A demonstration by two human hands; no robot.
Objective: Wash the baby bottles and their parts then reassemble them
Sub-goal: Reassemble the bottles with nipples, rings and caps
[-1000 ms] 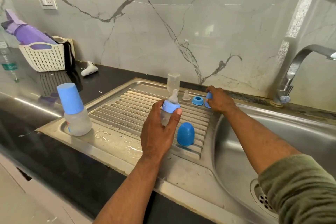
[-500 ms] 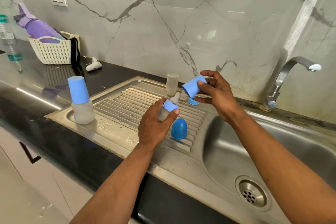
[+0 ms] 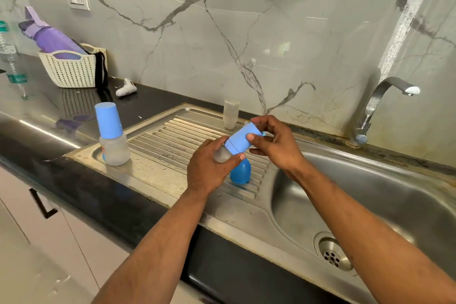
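My left hand [image 3: 209, 168] grips a small clear baby bottle [image 3: 221, 154], tilted over the draining board. My right hand [image 3: 274, 143] holds a light blue cap [image 3: 241, 139] that sits over the bottle's top. Under my hands a darker blue dome cap [image 3: 241, 171] stands on the ribbed board. An assembled bottle with a blue cap [image 3: 111, 133] stands at the board's left end. A clear bottle body [image 3: 230, 113] stands at the back of the board. A small blue ring [image 3: 263, 134] peeks out behind my right fingers.
The steel sink basin [image 3: 385, 195] with its drain [image 3: 332, 255] lies to the right, the tap [image 3: 380, 106] behind it. On the black counter stand a white basket [image 3: 71, 69] with a purple bottle [image 3: 49, 37], a white gadget [image 3: 125, 89] and a water bottle [image 3: 9, 57].
My right hand picked up the light blue cap from the back of the board and brought it onto the bottle in my left hand. The nipple is now covered.
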